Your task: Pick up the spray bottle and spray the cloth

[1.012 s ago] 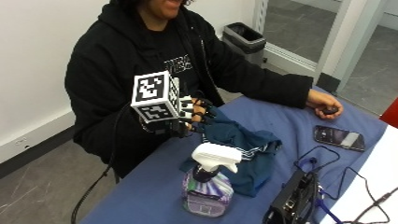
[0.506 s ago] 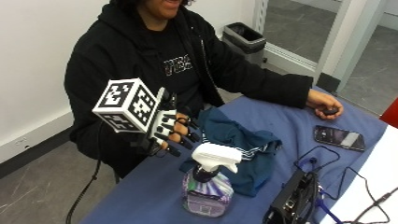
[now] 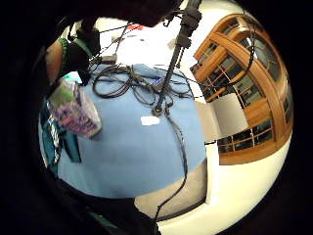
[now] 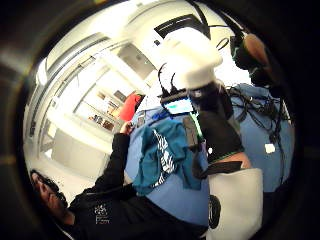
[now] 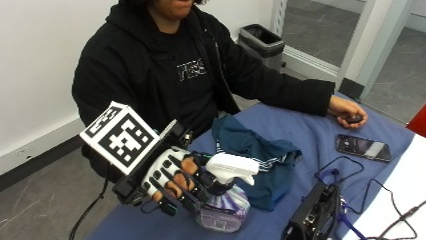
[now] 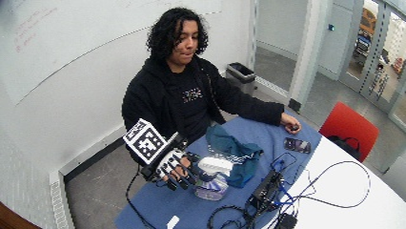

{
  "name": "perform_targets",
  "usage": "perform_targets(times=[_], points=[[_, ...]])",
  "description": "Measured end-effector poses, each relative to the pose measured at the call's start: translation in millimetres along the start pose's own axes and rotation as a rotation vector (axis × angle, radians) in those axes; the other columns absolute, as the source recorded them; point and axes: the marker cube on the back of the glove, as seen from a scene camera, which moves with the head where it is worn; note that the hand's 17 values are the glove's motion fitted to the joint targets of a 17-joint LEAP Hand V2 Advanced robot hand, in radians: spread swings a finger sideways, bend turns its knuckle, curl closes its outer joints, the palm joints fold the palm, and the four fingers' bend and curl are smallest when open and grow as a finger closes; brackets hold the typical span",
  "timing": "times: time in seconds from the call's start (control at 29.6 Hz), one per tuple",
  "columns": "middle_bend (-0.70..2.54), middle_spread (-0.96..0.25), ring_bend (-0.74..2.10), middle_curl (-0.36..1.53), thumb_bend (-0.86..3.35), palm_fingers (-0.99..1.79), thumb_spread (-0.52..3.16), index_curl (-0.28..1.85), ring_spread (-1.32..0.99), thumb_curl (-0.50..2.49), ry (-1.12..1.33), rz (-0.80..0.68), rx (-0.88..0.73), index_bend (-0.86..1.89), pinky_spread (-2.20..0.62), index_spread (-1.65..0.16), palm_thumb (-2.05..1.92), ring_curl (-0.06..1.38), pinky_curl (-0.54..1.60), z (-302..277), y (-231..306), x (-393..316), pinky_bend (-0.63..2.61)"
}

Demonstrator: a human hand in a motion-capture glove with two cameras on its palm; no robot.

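A spray bottle (image 5: 223,212) with a white trigger head and a purple label stands near the front edge of the blue table (image 5: 313,132). My gloved right hand (image 5: 170,177) is at its neck from the person's side, fingers spread and nearly straight against it, not curled round it. A dark teal cloth (image 5: 256,147) lies bunched on the table just behind the bottle. In the thumb side palm view the white head (image 4: 192,57) looms close, with the cloth (image 4: 162,155) beyond. In the little finger side palm view, the bottle's body (image 3: 76,110) stands on the blue top.
A phone (image 5: 361,146) lies at the far right. A black box (image 5: 313,215) with cables sits right of the bottle. The bare left hand (image 5: 346,111) rests on a small dark object. A bin (image 5: 263,40) stands behind the table, and a red chair (image 6: 348,126) stands beside it.
My hand has come down from chest height and moved in to the bottle's neck. Bottle and cloth have not moved.
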Motion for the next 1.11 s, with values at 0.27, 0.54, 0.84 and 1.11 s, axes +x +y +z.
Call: perform_targets(times=[0.27,0.54,0.84,1.11], points=[[0.30,-0.04,0.41,0.36,0.14,0.96,1.10,0.28,-0.10,0.32,-0.325,0.054,-0.039,0.12,0.09,-0.26,0.64,0.34,0.30,28.5,-30.7,-4.0,0.21],[0.31,-0.05,0.39,0.38,0.11,1.01,1.03,0.29,-0.11,0.35,-0.680,0.085,-0.079,0.14,0.07,-0.25,0.74,0.35,0.30,59.2,-40.8,-23.0,0.18],[0.27,-0.08,0.39,0.40,0.13,1.16,0.80,0.31,-0.14,0.46,-0.953,0.183,-0.069,0.16,-0.04,-0.24,0.97,0.37,0.35,74.0,-38.9,-28.9,0.31],[0.36,-0.16,0.49,0.45,0.06,1.38,0.53,0.37,-0.21,0.54,-0.902,0.254,0.093,0.21,-0.22,-0.27,1.00,0.42,0.39,89.4,-60.9,-42.0,0.36]])
